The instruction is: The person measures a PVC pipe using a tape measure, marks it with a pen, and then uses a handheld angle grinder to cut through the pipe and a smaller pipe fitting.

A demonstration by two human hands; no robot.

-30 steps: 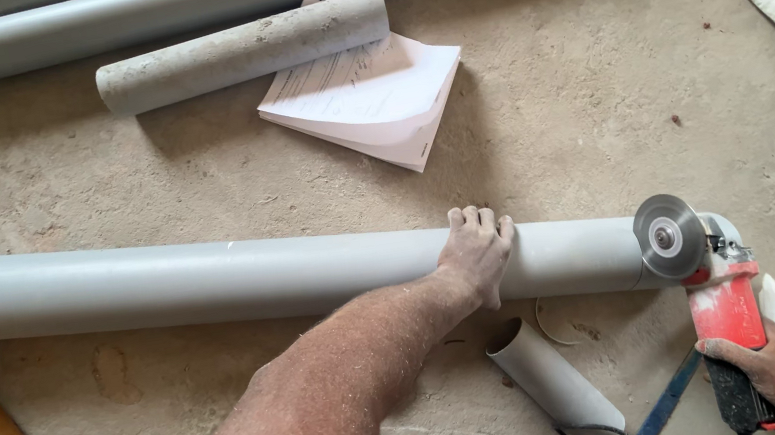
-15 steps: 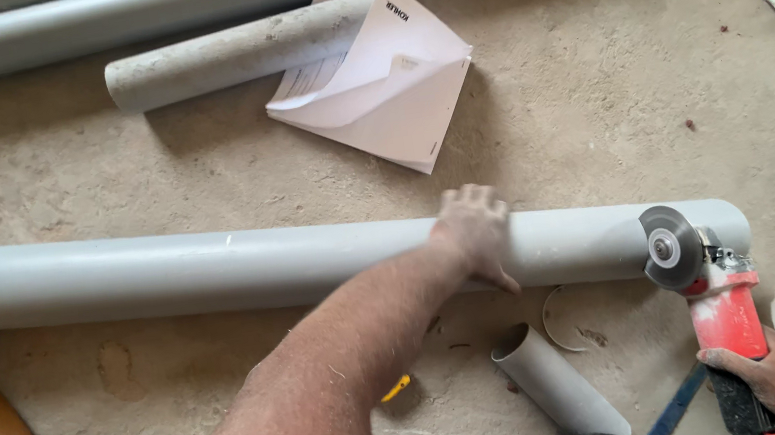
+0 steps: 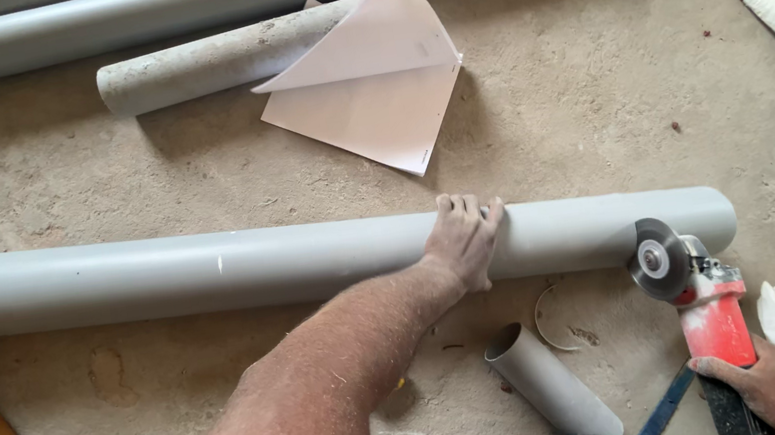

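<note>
While left hand presses grey pipe, right hand grips red grinder

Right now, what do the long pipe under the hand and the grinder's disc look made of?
Pipe: probably plastic, likely PVC; uniform matte grey, smooth, thin wall seen on the offcut. Disc: apparently metal or abrasive; dull grey sheen, shiny hub.

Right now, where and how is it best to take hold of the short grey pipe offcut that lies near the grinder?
Probably grip the short pipe offcut around its middle, coming from above. It lies flat on the concrete floor, open end up-left, and its round body suits a wrapping grasp. Its far end runs close to the red angle grinder in the right hand, so stay clear of that end.
</note>
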